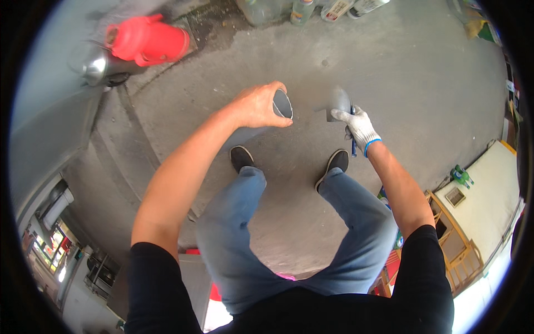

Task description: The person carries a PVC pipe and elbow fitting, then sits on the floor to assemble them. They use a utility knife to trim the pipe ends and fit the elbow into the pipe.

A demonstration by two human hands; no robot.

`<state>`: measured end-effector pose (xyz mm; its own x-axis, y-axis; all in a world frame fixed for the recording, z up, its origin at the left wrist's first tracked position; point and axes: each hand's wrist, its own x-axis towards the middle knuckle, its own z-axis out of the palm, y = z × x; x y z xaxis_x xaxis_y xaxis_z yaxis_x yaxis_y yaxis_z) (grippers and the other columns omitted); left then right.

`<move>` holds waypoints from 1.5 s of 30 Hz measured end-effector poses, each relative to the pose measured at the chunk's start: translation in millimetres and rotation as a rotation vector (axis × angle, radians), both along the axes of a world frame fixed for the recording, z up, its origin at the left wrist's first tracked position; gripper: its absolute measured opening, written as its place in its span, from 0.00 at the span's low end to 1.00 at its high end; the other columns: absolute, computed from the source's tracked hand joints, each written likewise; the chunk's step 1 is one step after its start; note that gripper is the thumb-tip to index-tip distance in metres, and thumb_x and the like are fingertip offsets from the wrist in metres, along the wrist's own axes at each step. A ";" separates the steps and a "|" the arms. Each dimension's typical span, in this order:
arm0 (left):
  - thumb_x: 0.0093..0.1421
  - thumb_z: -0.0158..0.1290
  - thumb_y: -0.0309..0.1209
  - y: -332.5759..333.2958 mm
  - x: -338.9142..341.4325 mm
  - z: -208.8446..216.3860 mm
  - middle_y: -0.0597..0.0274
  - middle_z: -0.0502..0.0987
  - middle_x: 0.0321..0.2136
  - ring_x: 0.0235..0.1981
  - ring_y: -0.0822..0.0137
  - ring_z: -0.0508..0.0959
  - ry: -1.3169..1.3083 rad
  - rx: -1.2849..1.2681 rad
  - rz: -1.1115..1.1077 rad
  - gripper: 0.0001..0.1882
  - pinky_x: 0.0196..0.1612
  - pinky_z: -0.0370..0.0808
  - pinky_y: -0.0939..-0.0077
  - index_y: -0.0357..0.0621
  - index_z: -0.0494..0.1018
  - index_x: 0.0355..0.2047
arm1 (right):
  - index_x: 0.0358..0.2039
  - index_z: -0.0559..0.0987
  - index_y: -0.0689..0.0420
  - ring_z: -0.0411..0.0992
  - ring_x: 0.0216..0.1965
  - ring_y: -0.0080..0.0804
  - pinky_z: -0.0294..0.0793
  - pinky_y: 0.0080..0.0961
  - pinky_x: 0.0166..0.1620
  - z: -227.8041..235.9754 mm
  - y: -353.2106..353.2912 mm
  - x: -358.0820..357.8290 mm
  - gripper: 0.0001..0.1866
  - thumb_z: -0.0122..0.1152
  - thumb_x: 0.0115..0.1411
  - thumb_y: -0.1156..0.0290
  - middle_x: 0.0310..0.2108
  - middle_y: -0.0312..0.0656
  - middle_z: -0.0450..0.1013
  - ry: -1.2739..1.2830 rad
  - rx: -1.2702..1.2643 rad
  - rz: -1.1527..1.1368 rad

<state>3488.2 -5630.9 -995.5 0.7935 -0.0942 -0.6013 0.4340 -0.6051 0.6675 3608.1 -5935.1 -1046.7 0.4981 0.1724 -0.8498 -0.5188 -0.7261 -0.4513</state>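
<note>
My bare left hand [253, 107] is closed around a short grey pipe [282, 104], with thumb and fingers curled about its round mouth. The pipe's rim looks pale and rough, and my palm hides much of its wall. To the right, apart from the pipe, my right hand [361, 127] wears a white knitted glove with a blue cuff. It is closed on a slim tool with a blue handle [354, 146]; the tool's kind is not clear. Beside the thumb is a blurred grey patch [340, 101], too smeared to make out.
Both shoes stand on a grey concrete floor [423, 83]. A red thermos jug [150, 42] and a shiny metal kettle [92, 65] are at the far left. Several bottles [302, 11] line the far edge. At right are a pale table [484, 183] and a wooden chair [464, 253].
</note>
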 end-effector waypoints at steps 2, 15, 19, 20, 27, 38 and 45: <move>0.49 0.72 0.51 2.2 7.7 -34.4 0.43 0.81 0.48 0.51 0.47 0.81 0.031 -0.029 -0.005 0.41 0.55 0.77 0.55 0.39 0.72 0.57 | 0.53 0.77 0.64 0.63 0.16 0.21 0.69 0.23 0.21 -28.3 12.3 22.5 0.35 0.78 0.55 0.50 0.22 0.32 0.68 -0.044 -0.020 0.094; 0.47 0.73 0.52 -29.1 1.3 -219.7 0.37 0.79 0.54 0.58 0.44 0.79 -0.045 -0.006 -0.020 0.48 0.61 0.76 0.52 0.34 0.71 0.61 | 0.55 0.74 0.64 0.66 0.13 0.22 0.75 0.24 0.20 -176.5 5.7 65.2 0.26 0.67 0.67 0.58 0.19 0.34 0.70 0.097 0.295 0.050; 0.46 0.73 0.53 -29.3 -1.6 -243.8 0.33 0.78 0.57 0.60 0.43 0.78 0.027 0.000 -0.138 0.55 0.63 0.76 0.53 0.30 0.67 0.66 | 0.57 0.77 0.68 0.68 0.20 0.20 0.71 0.23 0.22 -187.8 -8.0 82.1 0.40 0.71 0.62 0.42 0.26 0.39 0.72 -0.020 0.204 0.184; 0.46 0.73 0.54 -27.3 -3.8 -246.9 0.33 0.78 0.56 0.59 0.42 0.79 0.072 -0.006 -0.170 0.55 0.62 0.76 0.53 0.30 0.67 0.66 | 0.59 0.77 0.68 0.69 0.21 0.21 0.71 0.25 0.23 -184.1 -5.6 85.9 0.42 0.70 0.62 0.40 0.25 0.40 0.72 -0.086 0.141 0.264; 0.50 0.72 0.48 -27.4 -28.6 -194.9 0.45 0.81 0.51 0.55 0.51 0.81 -0.022 -0.074 -0.162 0.44 0.60 0.76 0.57 0.36 0.69 0.62 | 0.72 0.67 0.63 0.77 0.35 0.31 0.81 0.34 0.41 -106.0 6.7 72.5 0.36 0.51 0.76 0.47 0.44 0.51 0.80 -0.345 0.028 0.567; 0.52 0.70 0.54 -45.9 -61.6 -115.5 0.46 0.82 0.49 0.50 0.56 0.82 0.022 -0.606 -0.131 0.47 0.54 0.78 0.63 0.34 0.70 0.63 | 0.60 0.76 0.59 0.84 0.37 0.34 0.83 0.35 0.44 -0.7 45.7 -37.6 0.21 0.54 0.77 0.56 0.40 0.46 0.82 -0.018 0.529 0.950; 0.54 0.68 0.56 -67.7 -110.8 -164.6 0.45 0.81 0.52 0.53 0.55 0.81 -0.024 -0.654 0.004 0.48 0.57 0.76 0.62 0.35 0.69 0.66 | 0.53 0.79 0.61 0.83 0.36 0.50 0.80 0.42 0.41 -17.3 50.4 -60.6 0.15 0.54 0.75 0.63 0.32 0.56 0.81 -0.313 0.563 1.272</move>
